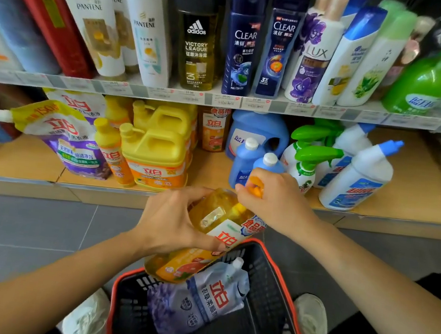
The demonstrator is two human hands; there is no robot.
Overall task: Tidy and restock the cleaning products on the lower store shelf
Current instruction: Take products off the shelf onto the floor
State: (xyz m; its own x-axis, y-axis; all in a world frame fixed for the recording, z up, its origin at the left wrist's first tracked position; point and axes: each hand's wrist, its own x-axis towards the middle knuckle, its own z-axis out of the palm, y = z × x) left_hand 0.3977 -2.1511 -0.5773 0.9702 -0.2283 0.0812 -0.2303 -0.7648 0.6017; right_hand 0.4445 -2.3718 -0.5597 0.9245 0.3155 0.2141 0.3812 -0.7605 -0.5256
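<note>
Dish-detergent bottle [213,218], amber liquid with an orange-and-white label, held in both hands in front of the lower shelf [408,193]; tilted, cap end up toward the shelf, base down over the shopping basket [267,286]. Left hand [175,217] wrapped round the bottle's upper body, thumb on the near side; right hand [274,200] closed round the orange cap [256,187], fingers curled over it. Basket black with a red rim, standing on grey floor tiles between two white shoes [311,321]; a pale purple refill pouch [209,298] lies in it, spout up; cannot tell whether the bottle's base touches the pouch.

Lower shelf, left to right: spouted refill pouches [70,140] leaning; a slim yellow bottle [109,145]; yellow handled jugs [156,152] in a row front to back; an orange-labelled bottle [213,129] of the same make standing at the back; bare board in front of it; two small blue bottles [246,159] with white caps before a large blue jug [258,132]; green trigger sprays [308,162]; white angled-neck bottles [359,178] with blue caps.

Upper shelf: shampoo and body-wash bottles [243,39] upright, price tags along the edge.
</note>
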